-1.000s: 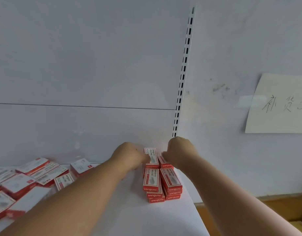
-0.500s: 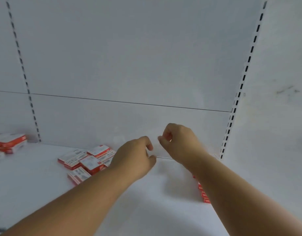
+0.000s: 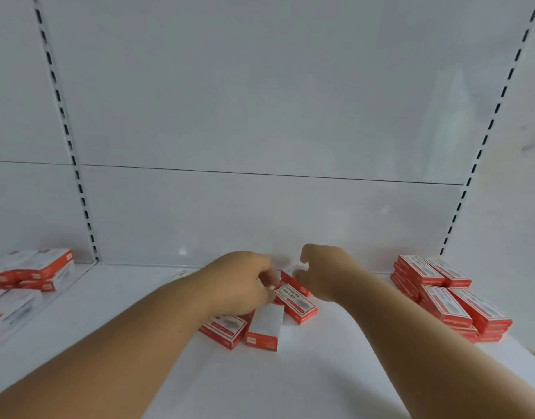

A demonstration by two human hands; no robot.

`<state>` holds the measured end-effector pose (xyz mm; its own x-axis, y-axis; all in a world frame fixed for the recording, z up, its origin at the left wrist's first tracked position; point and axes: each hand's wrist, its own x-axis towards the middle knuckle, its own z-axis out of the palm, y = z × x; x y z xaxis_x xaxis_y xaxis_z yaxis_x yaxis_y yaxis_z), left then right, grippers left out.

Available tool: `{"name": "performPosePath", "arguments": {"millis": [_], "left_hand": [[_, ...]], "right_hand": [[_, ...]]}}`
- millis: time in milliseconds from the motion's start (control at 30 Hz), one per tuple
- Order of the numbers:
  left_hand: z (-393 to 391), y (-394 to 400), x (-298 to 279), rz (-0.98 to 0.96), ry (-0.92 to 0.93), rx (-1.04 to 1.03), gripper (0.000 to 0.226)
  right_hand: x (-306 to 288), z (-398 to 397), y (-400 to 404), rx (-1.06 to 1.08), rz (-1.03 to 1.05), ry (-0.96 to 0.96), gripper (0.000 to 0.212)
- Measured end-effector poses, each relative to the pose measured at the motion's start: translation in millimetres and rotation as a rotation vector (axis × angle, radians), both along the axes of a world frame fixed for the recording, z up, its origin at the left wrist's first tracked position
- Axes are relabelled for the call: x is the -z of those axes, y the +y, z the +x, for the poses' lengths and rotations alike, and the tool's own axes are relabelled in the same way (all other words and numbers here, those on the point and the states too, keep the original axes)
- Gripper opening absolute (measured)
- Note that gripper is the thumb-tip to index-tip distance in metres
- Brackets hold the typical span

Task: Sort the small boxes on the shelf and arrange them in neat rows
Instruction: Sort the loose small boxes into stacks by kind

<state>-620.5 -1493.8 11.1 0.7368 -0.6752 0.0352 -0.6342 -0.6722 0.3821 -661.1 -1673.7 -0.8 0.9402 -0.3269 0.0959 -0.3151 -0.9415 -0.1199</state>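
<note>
Small red-and-white cardboard boxes, all one size. Judged light and stiff, with smooth printed faces that may slide on one another; best taken across the long sides between thumb and fingers, one or two at a time. Corners could crush under a hard squeeze.

Left to right along the shelf [image 3: 115, 300]: a stack of like boxes in the neighbouring bay [image 3: 33, 269], well apart from both hands. Left hand [image 3: 245, 282] lies over the loose pile [image 3: 261, 316] at mid-shelf, fingers curled down among the boxes; whether it grips one I cannot tell, the fingertips being blurred. Right hand [image 3: 323, 272] hovers just beyond the pile's far edge, thumb and fingers parted, holding nothing. Finished stack [image 3: 447, 297] sits at the right end, two rows deep, near the right forearm but untouched.

Sorting judged partly done: the pile remains.
</note>
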Motion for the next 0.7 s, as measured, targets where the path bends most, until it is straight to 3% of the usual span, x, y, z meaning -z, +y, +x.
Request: {"name": "performPosePath", "arguments": {"millis": [133,267,367,433,533,600,700], "left_hand": [[-4.5,16.5,-9.3,0.147,0.015,0.147,0.046],[-12.6,22.9,-13.9,0.249,-0.028,0.234,0.066],[-14.3,23.6,-6.8,0.225,-0.037,0.234,0.068],[-12.5,23.4,1.9,0.181,-0.056,0.205,0.064],[-12.2,22.5,7.3,0.068,-0.026,0.143,0.062],[-12.9,21.4,3.8,-0.114,0.131,0.084,0.053],[-18.9,18.5,-3.6,-0.507,0.465,-0.011,0.025]], "right_hand": [[13.0,1.1,-0.8,0.08,0.104,0.025,0.038],[7.9,-5.3,-1.4,0.096,0.195,-0.012,0.056],[5.1,-10.9,1.6,0.088,0.237,-0.134,0.035],[1.8,-17.1,3.5,0.104,0.512,-0.335,0.018],[-9.6,-31.3,8.2,0.053,1.208,-0.562,0.016],[-15.6,-42.0,9.9,-0.039,1.508,-0.617,0.02],[-22.9,-59.8,8.8,-0.19,1.705,-0.641,0.032]]}}
